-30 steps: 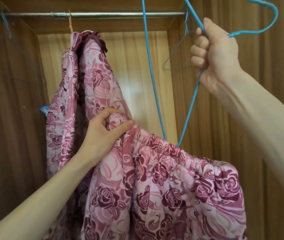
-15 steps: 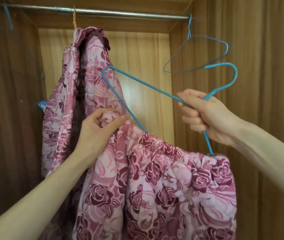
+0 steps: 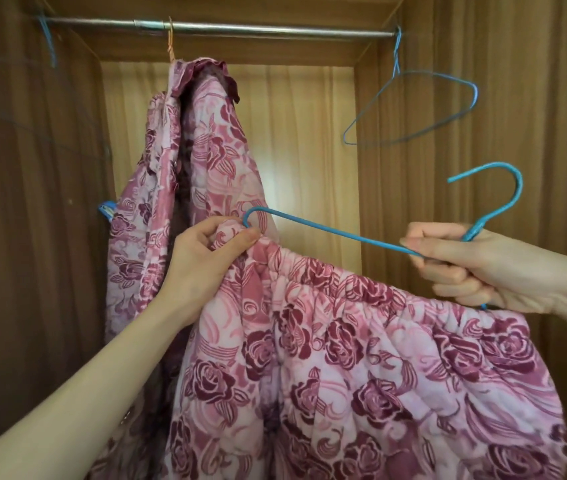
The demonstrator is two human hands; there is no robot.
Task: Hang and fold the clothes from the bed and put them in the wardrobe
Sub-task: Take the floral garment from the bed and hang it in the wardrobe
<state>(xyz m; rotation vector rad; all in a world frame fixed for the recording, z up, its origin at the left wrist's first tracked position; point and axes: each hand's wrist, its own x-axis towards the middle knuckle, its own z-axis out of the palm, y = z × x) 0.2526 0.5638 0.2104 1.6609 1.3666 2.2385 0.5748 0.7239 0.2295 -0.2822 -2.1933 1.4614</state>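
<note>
Pink rose-print quilted trousers [image 3: 361, 358] hang below the rail [image 3: 275, 30]; left hand [image 3: 206, 268] pinches their elastic waistband, right hand [image 3: 476, 268] clenches a blue hanger [image 3: 344, 237]. Open rail stretches between hung matching garment [image 3: 202, 161] and spare hanger [image 3: 413, 109].

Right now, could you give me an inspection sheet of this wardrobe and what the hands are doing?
Surface: metal wardrobe rail, running across the top.
Job's things: pink rose-patterned quilted garment, gathered waistband up; bright blue wire hanger, tilted, off the rail.
Clutter: matching rose-patterned garment, already hung; empty grey-blue wire hanger on the rail.
Grippers: left hand pinches the waistband; right hand grips the blue hanger's neck.
Cables: nothing seen.
Surroundings: brown wooden wardrobe walls.
</note>
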